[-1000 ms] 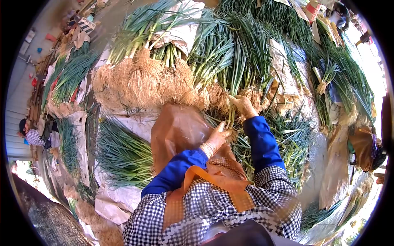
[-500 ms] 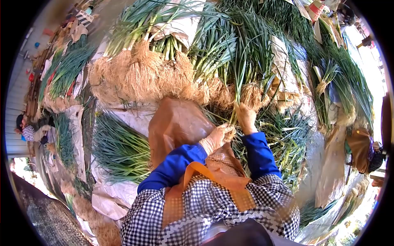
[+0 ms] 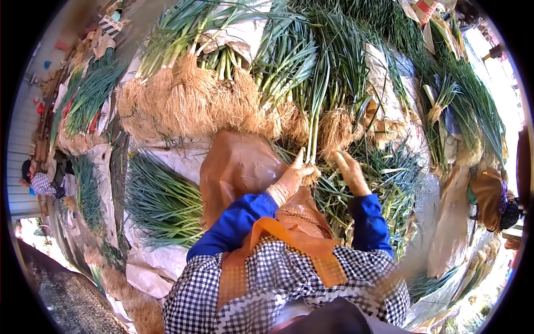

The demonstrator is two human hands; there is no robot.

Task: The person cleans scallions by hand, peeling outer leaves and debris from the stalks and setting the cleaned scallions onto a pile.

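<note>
My left hand (image 3: pixel 291 181) holds a few green onion stalks (image 3: pixel 314 131) near their pale lower ends, with the small tan roots beside its fingers. The long leaves of these stalks reach up over the pile. Right of the stalks, my right hand (image 3: pixel 351 171) is apart from them, its fingers spread above loose green leaves (image 3: pixel 389 183). Beyond both hands lies a row of green onions with thick tan roots (image 3: pixel 192 97) toward me. A brown apron (image 3: pixel 236 167) covers my lap.
A bundle of green onions (image 3: pixel 164 200) lies on pale sacking (image 3: pixel 156 267) at the left. More onions (image 3: pixel 92 100) lie farther left, where another person (image 3: pixel 43 182) sits. A second person (image 3: pixel 489 200) is at the right edge. A carton (image 3: pixel 425 10) is at the back right.
My right hand has come down along the stalks, let go of them and moved right. My left hand still holds the lower ends, now with its index finger raised.
</note>
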